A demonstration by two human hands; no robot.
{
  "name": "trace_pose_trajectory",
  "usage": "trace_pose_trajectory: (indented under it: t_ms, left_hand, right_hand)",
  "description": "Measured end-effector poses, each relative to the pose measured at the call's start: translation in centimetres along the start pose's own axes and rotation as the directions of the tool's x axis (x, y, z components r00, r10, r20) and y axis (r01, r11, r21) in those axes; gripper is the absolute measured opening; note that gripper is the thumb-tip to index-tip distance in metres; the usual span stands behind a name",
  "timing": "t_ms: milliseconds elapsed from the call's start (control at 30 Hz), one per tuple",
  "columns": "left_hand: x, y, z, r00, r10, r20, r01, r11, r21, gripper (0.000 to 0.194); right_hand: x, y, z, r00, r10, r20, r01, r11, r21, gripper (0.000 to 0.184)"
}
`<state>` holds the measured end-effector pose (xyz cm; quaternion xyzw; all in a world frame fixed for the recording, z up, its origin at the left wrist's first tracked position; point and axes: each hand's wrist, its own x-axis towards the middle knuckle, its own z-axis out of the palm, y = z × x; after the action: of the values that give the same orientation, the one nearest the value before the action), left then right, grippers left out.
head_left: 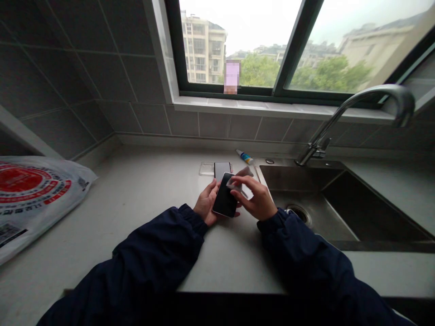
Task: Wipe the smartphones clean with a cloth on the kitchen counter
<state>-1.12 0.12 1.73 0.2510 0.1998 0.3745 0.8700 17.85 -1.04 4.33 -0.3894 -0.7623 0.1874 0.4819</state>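
A black-screened smartphone [224,202] lies tilted in my left hand [205,202], whose fingers wrap round its edges from beneath. Above the phone's upper right part, my right hand [255,195] pinches a thin pale sheet [245,172], perhaps a wipe or film. Part of the sheet rests over the screen, though I cannot tell how firmly it touches. Just behind, a second flat phone-like rectangle [222,168] with a greyish face lies on the counter. To its left is a clear phone case [205,169], partly covered by that rectangle.
A blue and white tube [245,157] lies near the sink's left corner. The steel sink [340,217] is on the right, with a curved faucet [314,142] behind it. A printed white plastic bag [50,194] sits on the pale counter [136,190] at left.
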Motion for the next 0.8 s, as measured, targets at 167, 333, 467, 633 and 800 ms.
trace_pose_trajectory:
  t_ms: [167, 333, 467, 633, 800]
  left_hand:
    - [0.0, 0.1, -0.1, 0.999, 0.048, -0.010, -0.049, 0.999, -0.018, 0.057]
    - [0.0, 0.2, 0.0, 1.000, -0.004, -0.002, 0.004, 1.000, 0.012, 0.061]
    - [-0.1, 0.3, 0.2, 1.000, -0.009, 0.005, 0.009, 0.999, 0.044, 0.065]
    - [-0.2, 0.4, 0.3, 1.000, -0.016, -0.004, 0.016, 0.998, 0.067, 0.069]
    - [0.1, 0.2, 0.5, 1.000, 0.009, -0.008, -0.009, 1.000, 0.012, 0.064]
  right_hand:
    - [-0.7, 0.1, 1.0, 0.986, -0.101, 0.135, 0.108, 0.993, -0.049, 0.021]
    - [-0.5, 1.6, 1.2, 0.994, -0.090, 0.056, 0.099, 0.977, -0.190, 0.019]
    - [-0.5, 2.2, 1.2, 0.989, -0.115, 0.093, 0.134, 0.961, -0.241, 0.022]
    - [-0.7, 2.8, 1.4, 0.987, -0.078, 0.139, 0.116, 0.948, -0.296, 0.037]
    - [-1.0, 3.4, 1.8, 0.948, 0.045, 0.314, 0.078, 0.927, -0.367, 0.066]
